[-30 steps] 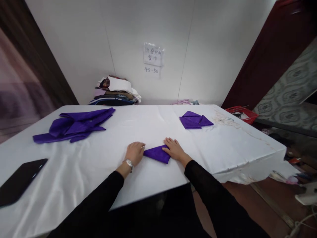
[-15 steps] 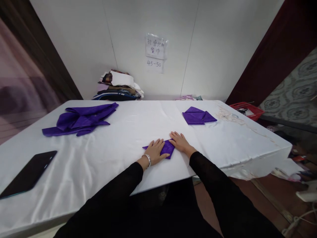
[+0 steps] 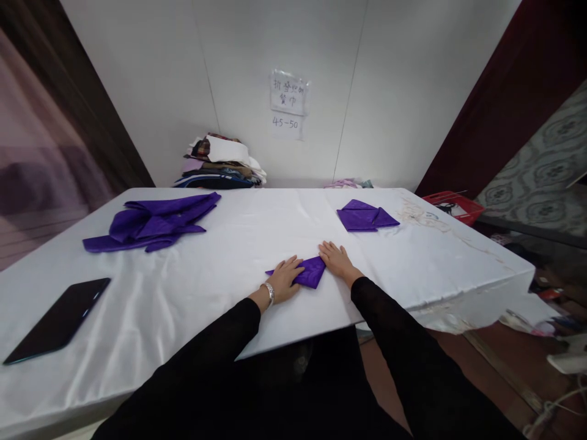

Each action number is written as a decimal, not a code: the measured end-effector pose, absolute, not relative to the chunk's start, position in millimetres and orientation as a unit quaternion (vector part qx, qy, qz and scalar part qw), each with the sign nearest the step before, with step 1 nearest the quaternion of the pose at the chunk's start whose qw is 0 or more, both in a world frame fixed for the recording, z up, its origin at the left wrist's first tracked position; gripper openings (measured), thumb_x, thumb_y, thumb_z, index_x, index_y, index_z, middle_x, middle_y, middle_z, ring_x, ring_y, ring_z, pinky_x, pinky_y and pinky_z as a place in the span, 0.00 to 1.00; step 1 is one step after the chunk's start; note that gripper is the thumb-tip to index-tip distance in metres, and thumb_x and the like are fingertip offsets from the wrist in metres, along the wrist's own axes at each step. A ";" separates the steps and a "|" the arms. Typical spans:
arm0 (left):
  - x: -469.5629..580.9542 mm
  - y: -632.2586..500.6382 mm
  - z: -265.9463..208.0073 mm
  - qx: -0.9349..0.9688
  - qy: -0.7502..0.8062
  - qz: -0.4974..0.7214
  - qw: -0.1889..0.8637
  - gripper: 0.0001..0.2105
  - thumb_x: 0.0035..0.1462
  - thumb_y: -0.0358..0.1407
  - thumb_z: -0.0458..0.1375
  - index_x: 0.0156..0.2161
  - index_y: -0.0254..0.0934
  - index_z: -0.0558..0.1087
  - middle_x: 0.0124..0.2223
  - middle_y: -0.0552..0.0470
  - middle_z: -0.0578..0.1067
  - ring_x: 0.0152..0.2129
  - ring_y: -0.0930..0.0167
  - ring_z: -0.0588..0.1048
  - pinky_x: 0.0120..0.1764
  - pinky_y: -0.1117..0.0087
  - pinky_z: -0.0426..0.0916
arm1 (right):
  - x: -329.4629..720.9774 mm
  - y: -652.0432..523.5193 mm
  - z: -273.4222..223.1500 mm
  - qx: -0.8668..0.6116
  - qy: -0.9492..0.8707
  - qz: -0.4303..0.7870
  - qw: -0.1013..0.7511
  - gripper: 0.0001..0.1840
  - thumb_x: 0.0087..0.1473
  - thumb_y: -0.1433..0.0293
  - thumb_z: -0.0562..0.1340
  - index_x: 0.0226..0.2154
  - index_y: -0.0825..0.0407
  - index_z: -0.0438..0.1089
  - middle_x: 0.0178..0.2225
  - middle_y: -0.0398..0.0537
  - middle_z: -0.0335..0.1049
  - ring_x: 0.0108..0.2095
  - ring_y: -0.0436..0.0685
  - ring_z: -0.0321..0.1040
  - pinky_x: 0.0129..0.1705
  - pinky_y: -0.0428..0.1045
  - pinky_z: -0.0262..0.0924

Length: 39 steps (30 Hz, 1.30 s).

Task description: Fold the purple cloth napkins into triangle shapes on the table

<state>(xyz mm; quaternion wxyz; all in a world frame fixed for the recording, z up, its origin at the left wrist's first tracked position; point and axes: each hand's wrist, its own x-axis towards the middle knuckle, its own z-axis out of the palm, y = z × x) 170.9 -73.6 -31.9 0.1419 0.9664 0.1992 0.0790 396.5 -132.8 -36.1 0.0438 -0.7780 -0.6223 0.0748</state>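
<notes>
A small folded purple napkin (image 3: 312,272) lies on the white tablecloth (image 3: 257,226) near the front edge. My left hand (image 3: 285,278), with a silver bracelet at the wrist, rests on its left part, fingers outstretched, and hides some of it. At the napkin's upper right corner lies my right hand (image 3: 336,259), flat with fingers extended. Farther back on the right is another folded purple napkin (image 3: 364,216). A loose heap of purple cloth (image 3: 156,223) sits at the back left.
A dark tablet-like slab (image 3: 59,318) lies at the front left. Against the wall stands a pile of folded clothes (image 3: 222,162), below a handwritten paper sign (image 3: 288,98). A red basket (image 3: 465,211) is beyond the table's right end.
My left hand has slid a little leftward, baring more of the napkin. My right hand has shifted slightly right at its corner. The view has tilted a little.
</notes>
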 end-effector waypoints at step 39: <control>169.7 -33.6 -18.8 0.901 0.403 0.142 0.073 0.21 0.59 0.41 0.47 0.56 0.39 0.61 0.56 0.44 0.66 0.52 0.61 0.64 0.52 0.59 0.59 | 365.6 -166.0 -31.6 -0.777 -0.595 0.048 0.199 0.13 0.57 0.64 0.53 0.32 0.49 0.71 0.33 0.46 0.70 0.36 0.54 0.65 0.36 0.47 0.55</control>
